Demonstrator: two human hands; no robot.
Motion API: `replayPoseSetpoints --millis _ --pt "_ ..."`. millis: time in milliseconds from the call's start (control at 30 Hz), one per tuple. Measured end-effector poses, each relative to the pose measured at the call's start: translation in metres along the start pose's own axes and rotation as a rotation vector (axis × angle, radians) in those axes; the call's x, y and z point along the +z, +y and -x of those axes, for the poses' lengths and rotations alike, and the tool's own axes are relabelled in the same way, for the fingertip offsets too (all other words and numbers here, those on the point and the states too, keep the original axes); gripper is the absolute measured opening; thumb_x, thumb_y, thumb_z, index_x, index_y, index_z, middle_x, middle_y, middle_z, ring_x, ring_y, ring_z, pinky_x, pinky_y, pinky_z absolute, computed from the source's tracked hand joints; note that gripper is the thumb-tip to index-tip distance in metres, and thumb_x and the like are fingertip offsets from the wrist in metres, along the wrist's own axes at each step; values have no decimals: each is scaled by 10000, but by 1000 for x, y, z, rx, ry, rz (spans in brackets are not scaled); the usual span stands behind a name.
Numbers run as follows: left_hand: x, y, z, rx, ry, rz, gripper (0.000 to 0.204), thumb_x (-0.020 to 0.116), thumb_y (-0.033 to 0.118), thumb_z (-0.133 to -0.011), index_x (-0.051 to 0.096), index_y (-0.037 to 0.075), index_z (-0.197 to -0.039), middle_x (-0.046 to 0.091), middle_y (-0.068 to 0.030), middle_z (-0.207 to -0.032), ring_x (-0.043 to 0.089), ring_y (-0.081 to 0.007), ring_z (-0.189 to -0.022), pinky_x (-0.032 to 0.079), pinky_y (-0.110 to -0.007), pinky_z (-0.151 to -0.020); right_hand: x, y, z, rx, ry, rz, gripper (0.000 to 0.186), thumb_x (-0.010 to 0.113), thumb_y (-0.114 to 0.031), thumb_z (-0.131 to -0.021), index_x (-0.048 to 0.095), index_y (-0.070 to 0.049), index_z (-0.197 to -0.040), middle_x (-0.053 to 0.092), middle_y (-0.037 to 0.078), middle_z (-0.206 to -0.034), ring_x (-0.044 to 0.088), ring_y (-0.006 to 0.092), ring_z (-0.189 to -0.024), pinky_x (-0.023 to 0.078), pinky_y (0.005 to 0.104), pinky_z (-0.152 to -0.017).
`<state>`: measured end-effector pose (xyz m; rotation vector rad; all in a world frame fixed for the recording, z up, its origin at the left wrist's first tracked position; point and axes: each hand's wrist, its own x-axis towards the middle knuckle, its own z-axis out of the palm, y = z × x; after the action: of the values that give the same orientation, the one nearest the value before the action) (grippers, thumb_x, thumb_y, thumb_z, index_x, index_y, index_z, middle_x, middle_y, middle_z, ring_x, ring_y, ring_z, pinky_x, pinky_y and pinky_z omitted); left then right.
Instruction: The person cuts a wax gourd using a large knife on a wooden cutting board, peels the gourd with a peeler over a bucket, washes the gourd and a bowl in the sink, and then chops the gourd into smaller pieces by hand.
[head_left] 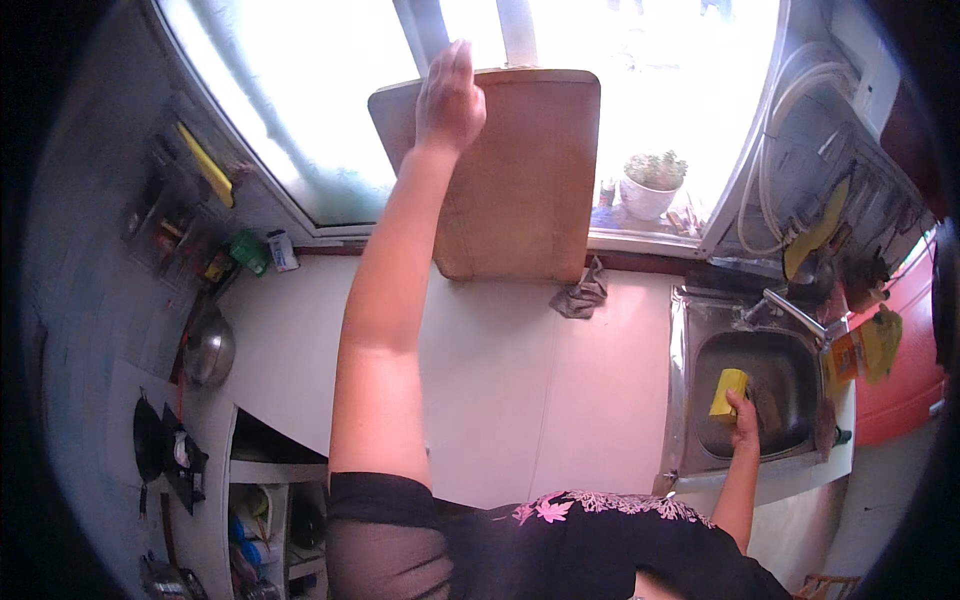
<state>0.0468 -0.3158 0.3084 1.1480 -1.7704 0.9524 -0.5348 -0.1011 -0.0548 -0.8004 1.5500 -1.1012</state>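
A large brown wooden cutting board [520,180] stands upright at the back of the counter, against the bright window. My left arm reaches far forward. My left hand [452,105] is at the board's upper left edge, its fingers stretched past the rim; whether the palm touches the wood I cannot tell. At the right, my right hand [743,415] grips a yellow sponge [728,394] over the metal sink [712,350]. The faucet [795,312] rises at the sink's back right corner.
A dark crumpled cloth [580,292] lies by the board's lower right corner on the white counter [490,400]. A potted plant [652,185] sits on the windowsill. At the far left are a metal bowl [209,347] and a green container [250,251]. Utensils hang on both side walls.
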Motion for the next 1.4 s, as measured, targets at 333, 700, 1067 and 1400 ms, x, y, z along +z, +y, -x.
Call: replayPoseSetpoints --millis 333,700,1067,1400 --pt "-54 25 3 135 -266 -499 228 540 138 -865 630 121 -1075 586 -43 -946 575 -205 -903 510 -329 -824 -31 -62 65 126 -450 -485 422 711 -227 -734 564 9 -1051 627 88 -957 606 180 -834 484 317 -747" --pt "-294 243 220 -3 -819 -71 83 548 98 -788 559 77 -868 546 -76 -726 569 -226 -694 453 -356 -625 -12 -27 8 -185 -229 265 382 688 -262 -789 582 -3 -1048 614 37 -907 581 132 -804 458 265 -729" --pt "-261 351 428 -382 -942 55 103 537 115 -729 529 77 -824 551 -74 -766 568 -237 -751 423 -357 -700 238 -52 67 -131 -883 292 459 730 -341 -738 559 -51 -1051 587 28 -892 558 116 -796 453 262 -714" --pt "-255 256 433 -1073 -750 210 174 605 169 -778 573 52 -903 563 -136 -803 580 -333 -751 483 -420 -670 328 -13 121 -7 -830 231 621 751 -249 -670 475 5 -1164 591 116 -1023 575 198 -943 466 321 -795"
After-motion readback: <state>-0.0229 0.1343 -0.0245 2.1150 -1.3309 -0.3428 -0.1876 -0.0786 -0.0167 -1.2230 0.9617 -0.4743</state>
